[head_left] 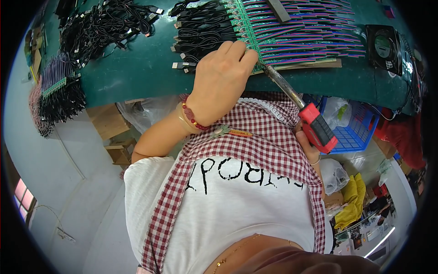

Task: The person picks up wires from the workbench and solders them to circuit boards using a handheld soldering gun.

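1. Dark green matting covers the workbench [137,73], seen from above past a white shirt and red checked apron [255,137].
2. Nearest, the right hand [308,146] is mostly hidden; its fingers seem clenched around the soldering iron [301,107], which has a red and black grip and a grey metal shaft.
3. Beyond, the left hand [221,82] presses curled fingers onto green circuit strips [251,36].
4. Glossy black cables [200,32] and multicoloured wires [305,32] fan out behind.

A green tabletop [137,73] carries heaps of black cables [105,25], a row of green circuit strips [248,32] fanned with red-and-blue wires [310,32], and a black fan [385,48] near its right end.
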`<state>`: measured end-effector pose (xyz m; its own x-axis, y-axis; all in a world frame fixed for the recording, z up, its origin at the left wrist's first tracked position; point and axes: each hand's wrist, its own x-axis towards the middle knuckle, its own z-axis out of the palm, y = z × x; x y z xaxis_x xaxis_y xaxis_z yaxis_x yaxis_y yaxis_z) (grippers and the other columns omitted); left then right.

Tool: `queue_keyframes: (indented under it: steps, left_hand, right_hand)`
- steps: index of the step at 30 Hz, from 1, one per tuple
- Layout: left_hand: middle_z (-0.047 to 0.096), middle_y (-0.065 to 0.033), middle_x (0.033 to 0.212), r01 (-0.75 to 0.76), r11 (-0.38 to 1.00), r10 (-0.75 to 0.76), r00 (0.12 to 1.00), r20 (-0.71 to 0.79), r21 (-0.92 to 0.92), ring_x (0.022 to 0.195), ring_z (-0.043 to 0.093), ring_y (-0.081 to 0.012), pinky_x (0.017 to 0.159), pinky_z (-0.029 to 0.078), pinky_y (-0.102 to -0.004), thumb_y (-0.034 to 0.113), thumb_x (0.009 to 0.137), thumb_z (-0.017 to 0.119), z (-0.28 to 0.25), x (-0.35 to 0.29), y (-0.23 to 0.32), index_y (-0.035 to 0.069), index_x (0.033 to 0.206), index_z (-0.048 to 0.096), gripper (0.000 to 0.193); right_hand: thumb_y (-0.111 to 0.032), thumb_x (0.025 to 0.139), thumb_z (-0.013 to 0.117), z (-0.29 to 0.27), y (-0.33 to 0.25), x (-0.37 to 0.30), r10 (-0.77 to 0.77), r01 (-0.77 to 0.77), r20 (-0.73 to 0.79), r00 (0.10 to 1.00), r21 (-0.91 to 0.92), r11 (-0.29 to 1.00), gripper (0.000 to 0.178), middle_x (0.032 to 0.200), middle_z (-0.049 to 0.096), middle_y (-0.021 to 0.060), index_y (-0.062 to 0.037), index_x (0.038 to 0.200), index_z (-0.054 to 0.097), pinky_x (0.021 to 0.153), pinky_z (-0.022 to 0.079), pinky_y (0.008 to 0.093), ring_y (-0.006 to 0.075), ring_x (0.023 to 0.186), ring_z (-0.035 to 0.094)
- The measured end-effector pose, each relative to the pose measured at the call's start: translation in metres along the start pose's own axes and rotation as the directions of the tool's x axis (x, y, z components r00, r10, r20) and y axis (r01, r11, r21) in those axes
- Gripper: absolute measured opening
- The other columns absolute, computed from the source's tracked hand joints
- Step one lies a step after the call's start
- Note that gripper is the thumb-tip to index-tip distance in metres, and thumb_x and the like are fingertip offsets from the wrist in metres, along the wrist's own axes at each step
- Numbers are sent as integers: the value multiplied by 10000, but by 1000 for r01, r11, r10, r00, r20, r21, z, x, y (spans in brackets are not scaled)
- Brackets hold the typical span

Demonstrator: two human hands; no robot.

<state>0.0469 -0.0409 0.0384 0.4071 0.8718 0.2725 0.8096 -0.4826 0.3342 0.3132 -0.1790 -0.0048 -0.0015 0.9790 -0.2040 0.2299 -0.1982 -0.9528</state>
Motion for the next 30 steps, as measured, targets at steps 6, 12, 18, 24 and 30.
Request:
queue_keyframes:
  steps: [6,12,18,24,30]
  left_hand:
    - [491,-56,755,10,1000,-9,999,47,-24,731,537,-202,584,472,-296,62,672,575,-2,1,-4,71,784,530,121]
    - [487,-54,747,-6,1000,6,1000,24,-3,724,532,-201,580,469,-296,62,664,575,2,-1,-2,70,777,522,125]
    - [486,-53,748,-13,1000,13,1000,28,4,719,531,-198,573,463,-285,61,662,572,1,0,-2,70,779,526,126]
    - [499,-45,771,24,993,-25,1000,7,113,785,531,-205,701,413,-369,101,684,598,-8,-2,1,84,752,548,86]
    - [630,-81,844,123,972,-62,955,-289,200,757,596,-277,648,463,-377,167,741,681,-30,15,-96,72,864,634,162]
  right_hand:
    - [-45,698,721,0,-11,-5,53,-52,6,999,-35,998,196,807,625,86,-29,880,651,638,475,310,217,699,608]
    - [-49,697,719,-3,-1,-7,20,-21,-32,999,-3,1000,228,827,656,85,-23,916,663,649,480,301,212,735,625]
    - [-61,736,705,-1,-6,-5,-13,13,-17,1000,3,1000,233,857,657,81,-5,955,646,707,481,293,195,775,623]
    - [-199,852,606,17,-32,22,-95,127,-125,988,286,950,435,661,462,52,46,1179,458,543,389,291,143,584,440]
    - [-172,849,581,19,-45,41,-183,258,-221,958,391,884,394,641,441,46,53,1145,453,504,380,267,131,557,417]
